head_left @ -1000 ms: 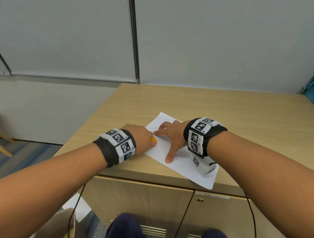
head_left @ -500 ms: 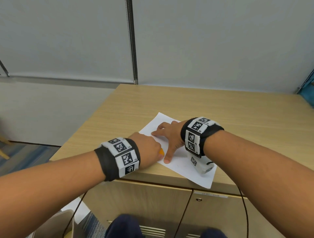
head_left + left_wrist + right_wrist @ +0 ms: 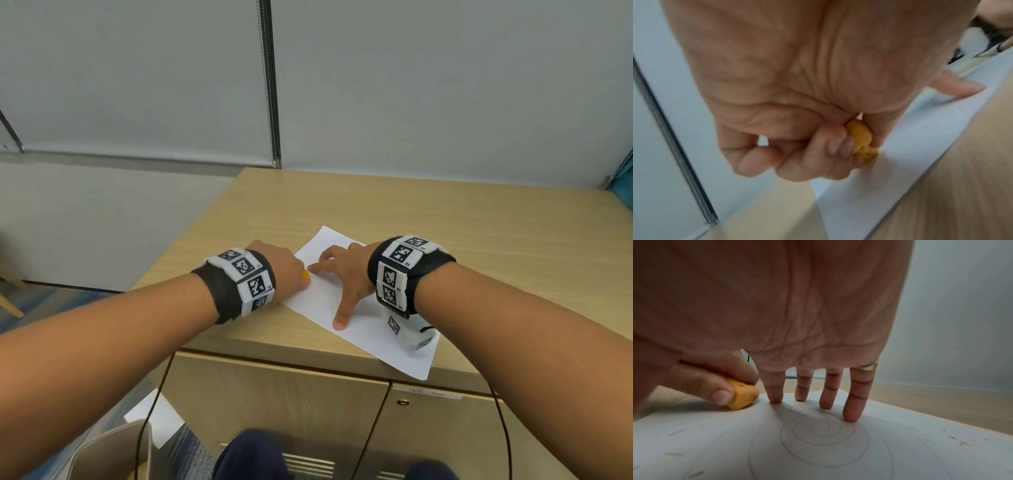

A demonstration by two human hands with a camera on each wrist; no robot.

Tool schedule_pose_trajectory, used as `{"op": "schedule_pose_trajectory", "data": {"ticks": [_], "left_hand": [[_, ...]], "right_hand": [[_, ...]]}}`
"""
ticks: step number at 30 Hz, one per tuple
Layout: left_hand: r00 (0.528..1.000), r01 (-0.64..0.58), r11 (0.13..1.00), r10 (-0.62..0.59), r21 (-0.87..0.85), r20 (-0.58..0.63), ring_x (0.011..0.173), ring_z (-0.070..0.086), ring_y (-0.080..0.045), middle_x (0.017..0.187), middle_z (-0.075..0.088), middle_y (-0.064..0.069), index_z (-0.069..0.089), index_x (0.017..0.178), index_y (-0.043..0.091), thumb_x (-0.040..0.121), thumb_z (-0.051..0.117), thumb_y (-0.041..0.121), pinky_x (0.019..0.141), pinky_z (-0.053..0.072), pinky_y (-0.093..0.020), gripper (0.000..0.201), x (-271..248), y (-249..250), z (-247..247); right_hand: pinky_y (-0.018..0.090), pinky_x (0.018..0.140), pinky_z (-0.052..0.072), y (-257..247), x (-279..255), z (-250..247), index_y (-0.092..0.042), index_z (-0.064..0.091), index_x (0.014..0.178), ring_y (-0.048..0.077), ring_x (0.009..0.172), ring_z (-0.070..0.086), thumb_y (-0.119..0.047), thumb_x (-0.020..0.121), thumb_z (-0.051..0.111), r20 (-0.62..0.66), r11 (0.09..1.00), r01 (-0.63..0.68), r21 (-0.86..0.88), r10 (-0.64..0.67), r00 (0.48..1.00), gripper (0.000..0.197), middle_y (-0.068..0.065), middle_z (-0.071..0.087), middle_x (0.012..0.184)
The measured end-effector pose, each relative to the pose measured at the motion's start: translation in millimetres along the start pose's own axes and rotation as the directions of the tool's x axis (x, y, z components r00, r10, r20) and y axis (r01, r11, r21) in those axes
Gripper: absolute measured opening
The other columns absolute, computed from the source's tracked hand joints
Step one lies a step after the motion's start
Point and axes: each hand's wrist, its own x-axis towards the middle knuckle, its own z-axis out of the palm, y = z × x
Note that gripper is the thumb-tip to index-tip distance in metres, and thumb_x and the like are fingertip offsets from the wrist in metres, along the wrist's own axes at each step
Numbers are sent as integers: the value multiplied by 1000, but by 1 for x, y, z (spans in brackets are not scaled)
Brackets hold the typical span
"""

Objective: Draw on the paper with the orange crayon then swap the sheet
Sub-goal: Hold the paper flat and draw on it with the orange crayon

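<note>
Left hand (image 3: 281, 270) curled tight around the orange crayon (image 3: 861, 139) — a stubby chunk pinched between thumb and fingertips, its end down on the paper (image 3: 359, 318) at the sheet's left edge. Right hand (image 3: 346, 274) spread flat, fingers (image 3: 853, 395) straight and splayed, tips pressing the sheet down, thumb stretched back toward the near edge; a ring (image 3: 867, 367) shows on one finger. The two hands sit just beside each other, index fingertip almost at the crayon. Under the right palm, a faint grey spiral (image 3: 822, 430) is drawn on the paper. The sheet lies angled on the wooden cabinet top (image 3: 445, 233), its near corner poking over the front edge.
</note>
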Motion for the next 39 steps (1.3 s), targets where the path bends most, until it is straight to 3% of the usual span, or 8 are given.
{"op": "schedule_pose_trajectory", "data": {"ticks": [7, 11, 16, 18, 25, 31, 36, 39], "left_hand": [[987, -145, 988, 141, -45, -76, 70, 47, -18, 96, 61, -4, 53, 114, 18, 103, 23, 51, 71, 39, -34, 46, -16, 19, 18], [999, -4, 999, 3, -44, -42, 77, 51, -19, 89, 53, 0, 54, 117, 17, 103, 21, 51, 72, 42, -35, 49, 4, -1, 10], [991, -110, 991, 104, -73, -82, 126, 45, -27, 153, 32, -4, 51, 139, 14, 103, 26, 50, 101, 43, -43, 56, 12, -8, 18], [985, -165, 979, 158, -123, -65, 133, 42, -27, 161, 23, -4, 46, 144, 11, 104, 26, 50, 108, 37, -40, 59, 1, -8, 23], [977, -190, 978, 179, -91, -119, 131, 42, -31, 153, 36, -12, 49, 139, 12, 103, 26, 54, 107, 38, -45, 60, -36, 6, 40], [956, -213, 977, 202, -29, -214, 104, 56, -29, 121, 55, -11, 51, 127, 15, 105, 27, 49, 87, 48, -42, 47, -50, 25, 37], [983, -21, 997, 7, -75, -184, 103, 57, -30, 121, 53, -10, 51, 128, 14, 104, 25, 50, 76, 39, -38, 50, -29, 13, 34], [992, -18, 995, 6, -96, -124, 102, 58, -27, 119, 58, -9, 54, 123, 15, 104, 23, 49, 79, 42, -38, 50, -22, 12, 30]], "right_hand": [[51, 111, 33, 1, 3, 1, -39, 7, 161, 30, 149, 23, -68, 69, 80, -7, 1000, -2, -23, 2, 1000, 121, -8, 6, 167], [51, 109, 34, 1, 5, 3, -41, 9, 161, 30, 147, 26, -66, 68, 81, -10, 1000, -1, -1, 1, 1000, 121, -10, 8, 166], [51, 110, 34, 0, 1, 1, -38, 8, 162, 29, 148, 25, -65, 70, 80, -7, 1000, -4, -14, 4, 1000, 120, -9, 8, 167], [50, 112, 32, 0, 1, 1, -34, 9, 162, 28, 150, 24, -63, 71, 81, -7, 1000, -12, 4, 12, 1000, 120, -9, 6, 168], [46, 115, 32, 7, -10, -2, -34, 16, 162, 25, 151, 24, -42, 78, 84, -1, 998, 8, -63, -8, 1000, 108, -5, 9, 169], [44, 115, 33, 0, -5, 5, -39, 25, 159, 25, 146, 32, -69, 76, 74, -57, 994, 25, 107, -19, 998, 101, -5, 26, 163], [48, 112, 34, -1, -5, 3, -42, 16, 160, 28, 145, 31, -67, 71, 79, -24, 1000, -2, 24, 2, 1000, 112, -9, 17, 164], [52, 113, 34, -1, -5, 5, -44, 14, 160, 29, 146, 29, -68, 70, 79, -16, 1000, -10, 11, 10, 1000, 114, -10, 15, 165]]}}
